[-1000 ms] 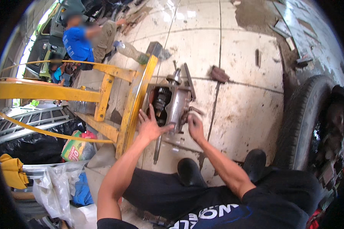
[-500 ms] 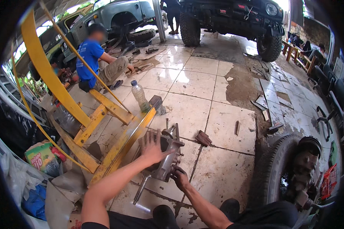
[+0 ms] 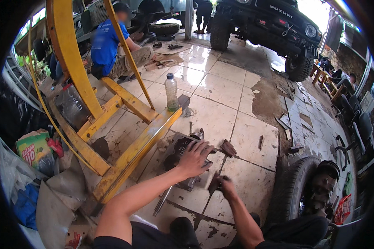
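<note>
A grey metal gearbox-like housing (image 3: 176, 151) with an open, dark cavity lies on the tiles in front of me. A bright metal shaft (image 3: 163, 201) sticks out of its near end. Across the top of the housing rests my left hand (image 3: 195, 159), its fingers stretched out toward the right edge. Just to the right of the housing and apart from it, my right hand (image 3: 226, 187) is closed on a small dark flat piece (image 3: 214, 184); blur hides its kind. Beyond the hands, a dark brown, cloth-like lump (image 3: 227, 148) lies on the floor.
A yellow steel frame (image 3: 137, 149) stands at left, a plastic bottle (image 3: 171, 91) on its beam. At right lies a tyre (image 3: 297, 191) beside a greasy metal part (image 3: 323, 186). A person in blue (image 3: 106, 45) sits far left; a dark vehicle (image 3: 270, 29) stands ahead.
My right hand has moved off the housing's near right side, rightward, with the dark piece now showing in it. My left hand has shifted right over the housing. The whole view has turned slightly.
</note>
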Motion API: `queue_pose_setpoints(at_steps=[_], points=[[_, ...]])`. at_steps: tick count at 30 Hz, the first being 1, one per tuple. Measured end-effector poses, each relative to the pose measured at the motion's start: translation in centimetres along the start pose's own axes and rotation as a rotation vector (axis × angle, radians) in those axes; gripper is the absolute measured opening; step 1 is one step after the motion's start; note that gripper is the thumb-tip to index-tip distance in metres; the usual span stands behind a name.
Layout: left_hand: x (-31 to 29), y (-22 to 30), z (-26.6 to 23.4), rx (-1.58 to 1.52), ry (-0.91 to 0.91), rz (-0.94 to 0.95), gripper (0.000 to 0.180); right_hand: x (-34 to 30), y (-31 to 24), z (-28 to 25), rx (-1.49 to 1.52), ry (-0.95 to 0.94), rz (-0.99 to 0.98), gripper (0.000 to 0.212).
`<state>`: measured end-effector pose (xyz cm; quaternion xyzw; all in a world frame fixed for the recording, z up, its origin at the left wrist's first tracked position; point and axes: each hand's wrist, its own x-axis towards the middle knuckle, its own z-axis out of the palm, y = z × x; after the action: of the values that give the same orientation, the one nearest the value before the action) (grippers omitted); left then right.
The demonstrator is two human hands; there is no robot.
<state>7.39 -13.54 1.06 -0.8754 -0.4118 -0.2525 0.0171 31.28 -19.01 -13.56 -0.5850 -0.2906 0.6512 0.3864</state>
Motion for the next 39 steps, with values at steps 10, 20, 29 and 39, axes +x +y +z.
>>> queue_pose_setpoints(at_steps=[10, 20, 29, 39], points=[[7.0, 2.0, -3.7, -1.438, -0.138, -0.259, 0.069, -8.6, -20.4, 1.7, 0.246, -0.39, -0.366, 0.033], [7.6, 4.1, -6.5, -1.453, -0.176, -0.238, 0.02, -13.3, -23.6, 2.2, 0.291, -0.332, -0.297, 0.056], [7.7, 4.5, -4.7, -1.488, 0.097, -0.454, 0.02, -11.8, -17.9, 0.6, 0.782, -0.604, -0.439, 0.081], [7.1, 4.9, -2.3, -1.289, 0.124, -0.426, 0.023, -11.6, -17.5, 5.4, 0.694, -0.411, -0.389, 0.079]])
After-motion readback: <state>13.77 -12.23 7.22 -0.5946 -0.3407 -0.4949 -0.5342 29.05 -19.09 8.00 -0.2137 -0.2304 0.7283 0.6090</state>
